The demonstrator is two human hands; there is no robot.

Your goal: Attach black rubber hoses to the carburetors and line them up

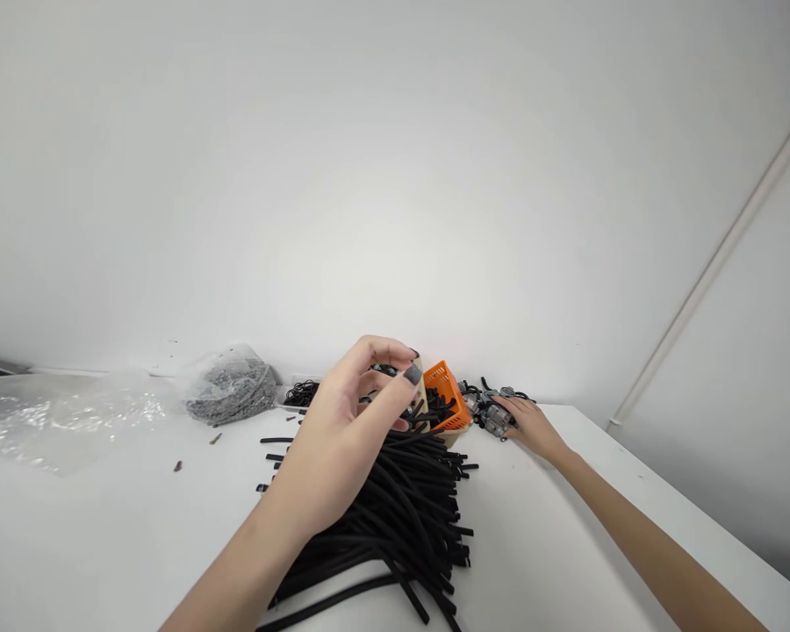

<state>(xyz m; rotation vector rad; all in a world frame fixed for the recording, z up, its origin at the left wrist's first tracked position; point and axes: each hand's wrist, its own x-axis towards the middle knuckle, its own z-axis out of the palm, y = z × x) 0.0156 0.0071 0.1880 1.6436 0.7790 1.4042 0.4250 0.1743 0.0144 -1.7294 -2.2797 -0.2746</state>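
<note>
Sweep from left to right, all positions taken from the orange mesh basket, which sits tilted at the back of the white tabletop. Farthest left of the basket lies a crumpled clear plastic sheet, flat on the tabletop. Nearer the basket, though still well to its left, is a clear bag of small grey pieces, and a few small brown scraps lie in front of that bag. Closer again, to the basket's left, is a shallow tray holding black coils. The left hand is just left of the basket, above the heap of black rubber tubing, which spreads toward the viewer from the basket's front. Its grip is curled, with the fingertips close to the thumb tip, near a tan container that stands against the basket's left side. The hand hides the contact, so whether the grip is clamped on anything cannot be told. Short black tube pieces fill the basket. Just right of the basket lies a cluster of grey connectors with black tube ends. The right hand rests on this cluster, its grip apart, fingers extended. A pale wall trim strip runs diagonally farther right.
</note>
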